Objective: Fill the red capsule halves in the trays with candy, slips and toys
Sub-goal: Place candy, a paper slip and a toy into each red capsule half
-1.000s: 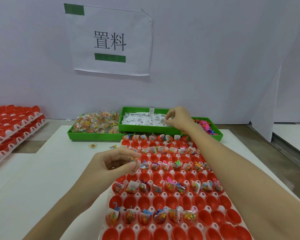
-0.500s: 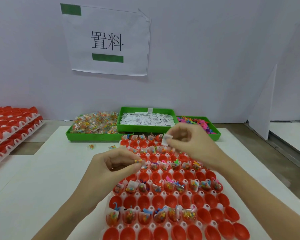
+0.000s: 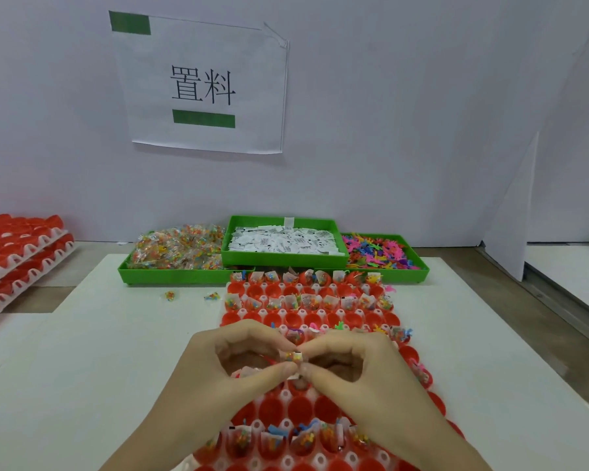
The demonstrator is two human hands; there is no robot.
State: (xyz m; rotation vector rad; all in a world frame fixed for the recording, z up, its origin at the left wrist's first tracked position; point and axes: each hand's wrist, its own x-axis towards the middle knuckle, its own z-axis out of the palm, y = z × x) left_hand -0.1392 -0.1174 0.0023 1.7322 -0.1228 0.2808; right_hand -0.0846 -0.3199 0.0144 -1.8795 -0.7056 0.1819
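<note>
A white tray of red capsule halves lies in front of me; alternate rows hold candy packets, white slips and small toys. My left hand and my right hand meet over the tray's middle, fingertips together. My left hand pinches a small candy packet. My right hand pinches a white paper slip right against it. Both hands hide the capsules beneath them.
Three green bins stand at the back: candy packets, white slips and colourful plastic toys. Two loose candy packets lie on the white mat. Stacked trays of red capsules sit at far left. A paper sign hangs on the wall.
My right hand came back from the slip bin with a white slip and met my left hand over the tray. My left hand kept its candy packet and shifted slightly right.
</note>
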